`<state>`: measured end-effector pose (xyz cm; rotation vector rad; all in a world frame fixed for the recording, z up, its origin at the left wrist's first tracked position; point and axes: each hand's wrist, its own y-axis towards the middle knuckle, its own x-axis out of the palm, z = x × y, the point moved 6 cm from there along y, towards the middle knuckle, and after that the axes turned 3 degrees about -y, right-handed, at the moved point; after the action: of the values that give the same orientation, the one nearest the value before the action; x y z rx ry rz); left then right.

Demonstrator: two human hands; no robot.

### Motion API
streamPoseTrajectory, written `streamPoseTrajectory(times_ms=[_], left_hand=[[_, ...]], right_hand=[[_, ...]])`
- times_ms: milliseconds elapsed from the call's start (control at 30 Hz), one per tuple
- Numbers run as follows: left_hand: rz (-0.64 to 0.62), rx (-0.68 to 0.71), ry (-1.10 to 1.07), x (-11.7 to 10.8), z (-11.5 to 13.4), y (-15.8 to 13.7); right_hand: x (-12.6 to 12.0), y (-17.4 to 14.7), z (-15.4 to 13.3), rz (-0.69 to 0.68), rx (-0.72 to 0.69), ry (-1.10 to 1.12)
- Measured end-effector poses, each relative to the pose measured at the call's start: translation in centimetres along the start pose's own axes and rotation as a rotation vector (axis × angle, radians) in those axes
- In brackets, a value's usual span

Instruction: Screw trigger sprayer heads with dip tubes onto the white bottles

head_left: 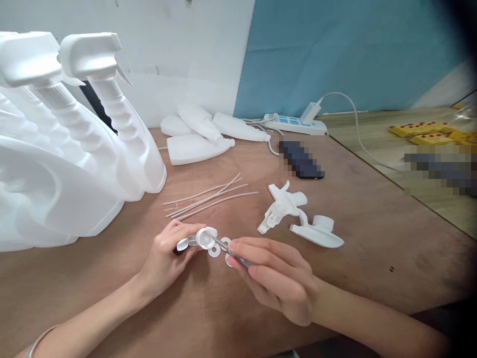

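My left hand [167, 251] is closed around a white trigger spray head [206, 238], with the open end of its screw collar facing up. Between the fingertips of my right hand [281, 278] is a pair of metal tweezers [222, 245], slanting down to the left. Their tips reach into the collar; whether they pinch anything there I cannot make out. Several flat white ring washers [214, 250] lie on the table just below and beside the collar, partly hidden by my right fingers.
Thin white dip tubes [208, 199] lie beyond my hands. More spray heads [283, 204] rest to the right. Assembled spray bottles [126, 134] stand at left, and loose white bottles [197, 149] lie behind. A phone [301, 159] and a power strip [294, 124] are farther back on the wooden table [372, 238].
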<state>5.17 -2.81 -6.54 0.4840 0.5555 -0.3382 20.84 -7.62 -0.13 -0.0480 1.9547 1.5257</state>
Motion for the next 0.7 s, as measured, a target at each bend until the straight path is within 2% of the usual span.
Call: streamPoseTrajectory(times_ms=[100, 267, 500, 700], left_hand=[[-0.022, 0.018, -0.002, 0.1, -0.1, -0.1], [-0.039, -0.005, -0.008, 0.1, -0.1, 0.0], [-0.01, -0.017, -0.021, 0.0, 0.1, 0.4], [-0.013, -0.047, -0.031, 0.0, -0.3, 0.1]], right_hand=[[0.2, -0.1, 1.2, -0.061, 0.203, 0.112], [-0.1, -0.7, 2.7, 0.007, 0.401, 0.245], [0.2, -1.6, 3.9, 0.03, 0.649, 0.353], [0.4, -2.3, 4.8, 0.044, 0.807, 0.404]])
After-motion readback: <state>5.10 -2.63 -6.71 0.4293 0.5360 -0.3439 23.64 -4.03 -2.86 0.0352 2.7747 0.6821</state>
